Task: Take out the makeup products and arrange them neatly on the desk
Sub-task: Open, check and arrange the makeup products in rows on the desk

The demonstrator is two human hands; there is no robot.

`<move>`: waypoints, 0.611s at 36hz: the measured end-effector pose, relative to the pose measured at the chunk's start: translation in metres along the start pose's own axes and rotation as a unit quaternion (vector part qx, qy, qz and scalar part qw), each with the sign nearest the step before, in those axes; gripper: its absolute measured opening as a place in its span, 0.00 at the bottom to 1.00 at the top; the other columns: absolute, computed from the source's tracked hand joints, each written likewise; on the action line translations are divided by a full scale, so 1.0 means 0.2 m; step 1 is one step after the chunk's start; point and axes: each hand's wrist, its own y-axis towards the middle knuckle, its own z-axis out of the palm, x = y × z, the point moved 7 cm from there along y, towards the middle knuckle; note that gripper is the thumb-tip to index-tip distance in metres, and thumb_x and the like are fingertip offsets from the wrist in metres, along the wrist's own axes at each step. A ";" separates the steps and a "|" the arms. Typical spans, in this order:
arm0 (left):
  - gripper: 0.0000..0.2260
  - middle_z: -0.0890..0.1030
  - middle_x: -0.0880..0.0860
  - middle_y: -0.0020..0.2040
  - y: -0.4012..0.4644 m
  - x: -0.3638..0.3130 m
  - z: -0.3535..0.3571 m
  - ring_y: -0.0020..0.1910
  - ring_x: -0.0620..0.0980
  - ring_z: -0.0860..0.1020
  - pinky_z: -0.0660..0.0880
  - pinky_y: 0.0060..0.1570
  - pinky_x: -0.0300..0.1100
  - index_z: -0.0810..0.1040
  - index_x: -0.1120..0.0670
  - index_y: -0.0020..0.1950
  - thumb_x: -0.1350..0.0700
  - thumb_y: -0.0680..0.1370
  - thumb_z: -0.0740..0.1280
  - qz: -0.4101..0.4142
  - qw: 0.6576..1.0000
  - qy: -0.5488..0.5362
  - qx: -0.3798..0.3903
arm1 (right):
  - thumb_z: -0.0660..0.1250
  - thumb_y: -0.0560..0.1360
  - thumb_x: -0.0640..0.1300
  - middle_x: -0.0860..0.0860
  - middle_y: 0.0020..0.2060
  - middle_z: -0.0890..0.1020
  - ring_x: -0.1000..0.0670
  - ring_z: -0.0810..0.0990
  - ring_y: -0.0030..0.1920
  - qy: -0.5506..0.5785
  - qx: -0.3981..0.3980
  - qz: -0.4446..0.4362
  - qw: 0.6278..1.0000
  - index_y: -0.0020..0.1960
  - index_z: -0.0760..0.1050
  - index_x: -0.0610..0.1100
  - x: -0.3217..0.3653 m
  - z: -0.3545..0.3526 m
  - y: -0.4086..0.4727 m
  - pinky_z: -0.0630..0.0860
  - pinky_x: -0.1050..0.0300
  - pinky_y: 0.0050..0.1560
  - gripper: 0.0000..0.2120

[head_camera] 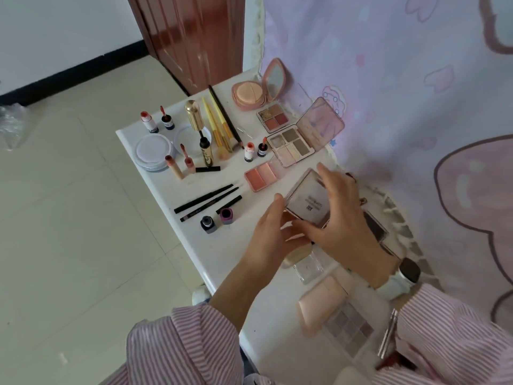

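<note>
You have one view only, from a wide-angle camera worn on your head, so nothing is shared with a second view. It looks forward and steeply down over your striped sleeves [194, 343] onto the white desk [222, 254], which runs away from you toward the brown door [191, 37]. Your hands sit close beneath the lens, mid-frame. The nearest desk corner, lower right, seems blurred, probably from closeness. Straight lines bow toward the edges.
</note>
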 end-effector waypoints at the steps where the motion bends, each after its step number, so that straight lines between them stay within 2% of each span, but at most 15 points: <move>1: 0.20 0.81 0.58 0.49 0.00 0.01 0.01 0.46 0.55 0.81 0.78 0.50 0.53 0.74 0.59 0.60 0.47 0.82 0.51 -0.017 0.999 -0.040 0.001 | 0.73 0.68 0.44 0.51 0.59 0.62 0.49 0.65 0.63 0.014 0.006 0.006 1.000 0.73 0.55 0.43 0.00 0.01 -0.01 0.63 0.70 0.59 0.40; 3: 0.19 0.81 0.58 0.48 0.00 0.02 0.01 0.47 0.57 0.81 0.79 0.46 0.54 0.73 0.60 0.59 0.48 0.82 0.52 -0.035 0.993 -0.109 -0.001 | 0.69 0.71 0.44 0.52 0.59 0.62 0.57 0.65 0.62 0.040 -0.005 -0.006 0.999 0.72 0.58 0.42 0.02 0.00 -0.03 0.63 0.77 0.58 0.34; 5: 0.18 0.79 0.59 0.50 0.01 0.02 0.00 0.49 0.57 0.80 0.79 0.42 0.54 0.74 0.59 0.58 0.48 0.82 0.53 -0.051 0.984 -0.167 -0.016 | 0.63 0.74 0.43 0.50 0.59 0.65 0.66 0.66 0.60 0.054 -0.017 -0.031 0.998 0.70 0.62 0.39 0.06 -0.02 -0.04 0.62 0.78 0.58 0.27; 6: 0.18 0.79 0.58 0.50 0.01 0.01 0.00 0.49 0.57 0.78 0.79 0.42 0.54 0.74 0.59 0.59 0.48 0.82 0.54 -0.058 0.980 -0.188 -0.023 | 0.61 0.74 0.42 0.49 0.58 0.67 0.67 0.67 0.59 0.055 -0.017 -0.045 0.997 0.68 0.64 0.38 0.09 -0.03 -0.05 0.63 0.78 0.57 0.23; 9: 0.14 0.79 0.56 0.41 0.01 -0.02 0.00 0.46 0.54 0.77 0.76 0.49 0.55 0.77 0.58 0.48 0.50 0.81 0.57 -0.059 0.976 -0.207 -0.024 | 0.58 0.76 0.40 0.47 0.53 0.74 0.60 0.73 0.54 0.066 -0.005 -0.063 0.996 0.62 0.71 0.36 0.13 -0.04 -0.04 0.68 0.75 0.54 0.16; 12: 0.09 0.76 0.56 0.39 0.02 -0.03 -0.02 0.44 0.54 0.76 0.75 0.50 0.55 0.73 0.56 0.44 0.52 0.79 0.61 -0.045 0.977 -0.206 -0.039 | 0.59 0.76 0.41 0.47 0.47 0.79 0.57 0.77 0.48 0.101 0.017 -0.056 0.993 0.54 0.76 0.36 0.15 -0.05 -0.02 0.72 0.72 0.49 0.13; 16: 0.08 0.74 0.56 0.48 0.04 -0.03 -0.04 0.50 0.57 0.76 0.77 0.47 0.52 0.71 0.54 0.48 0.49 0.78 0.62 -0.029 0.979 -0.195 -0.041 | 0.64 0.74 0.41 0.50 0.44 0.79 0.56 0.78 0.44 0.071 0.060 -0.054 0.994 0.53 0.77 0.39 0.16 -0.02 0.00 0.76 0.66 0.46 0.09; 20: 0.11 0.73 0.56 0.48 0.05 -0.04 -0.05 0.50 0.57 0.75 0.76 0.53 0.57 0.69 0.55 0.48 0.48 0.78 0.62 0.005 0.987 -0.155 -0.037 | 0.65 0.75 0.39 0.50 0.47 0.77 0.53 0.78 0.46 0.023 0.116 -0.038 0.992 0.56 0.76 0.39 0.15 0.01 0.01 0.77 0.60 0.50 0.10; 22: 0.10 0.72 0.58 0.48 0.04 -0.04 -0.04 0.51 0.57 0.73 0.77 0.52 0.58 0.69 0.54 0.50 0.48 0.79 0.62 0.021 0.989 -0.143 -0.035 | 0.64 0.75 0.40 0.50 0.47 0.78 0.53 0.78 0.46 0.013 0.133 -0.026 0.991 0.57 0.76 0.40 0.14 0.00 0.02 0.77 0.58 0.50 0.11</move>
